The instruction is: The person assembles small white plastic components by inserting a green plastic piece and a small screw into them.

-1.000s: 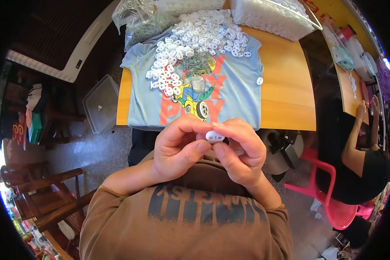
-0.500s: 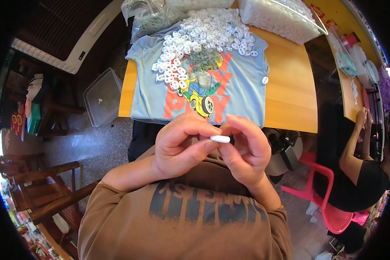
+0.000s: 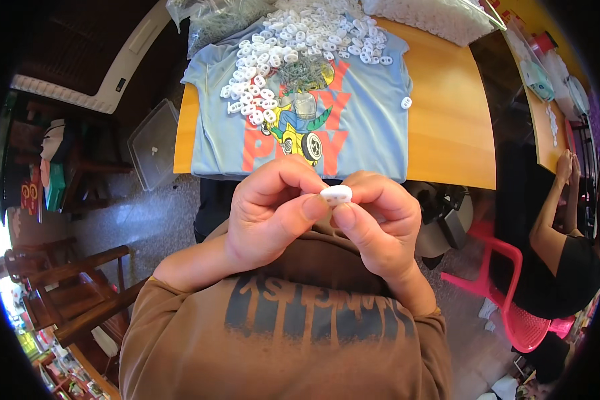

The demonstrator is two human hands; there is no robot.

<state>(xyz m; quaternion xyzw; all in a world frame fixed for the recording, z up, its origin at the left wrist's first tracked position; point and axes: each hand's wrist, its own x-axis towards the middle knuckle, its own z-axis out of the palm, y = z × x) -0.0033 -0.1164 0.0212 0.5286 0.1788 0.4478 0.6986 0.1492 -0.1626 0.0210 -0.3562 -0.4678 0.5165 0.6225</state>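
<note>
Between my two hands, just off the table's near edge, is a small white oval two-hole cord lock (image 3: 337, 194). The thumb and index finger of my left hand (image 3: 263, 217) pinch its left end. My right hand (image 3: 383, 223) grips its right end in the same way, thumb below. Its holed side is tilted partly toward me. Beyond my hands a blue-grey printed T-shirt (image 3: 373, 143) is spread on the table. Many loose white cord locks (image 3: 307, 33) are heaped on it, beside a small pile of grey spring-like bits (image 3: 305, 72). One round white piece (image 3: 407, 103) lies apart at the shirt's right edge.
A wooden table (image 3: 450, 133) carries the shirt, a clear bag of grey bits (image 3: 220, 23) and a large bag of white pieces (image 3: 433, 17). A clear plastic bin (image 3: 155, 147) stands at left. Right are a pink chair (image 3: 507, 287) and another person's arm (image 3: 547, 207).
The cord lock has turned from edge-on to show its holes, and my fingers have shifted around it. Both hands sit slightly higher in the picture, and the whole view has moved a little.
</note>
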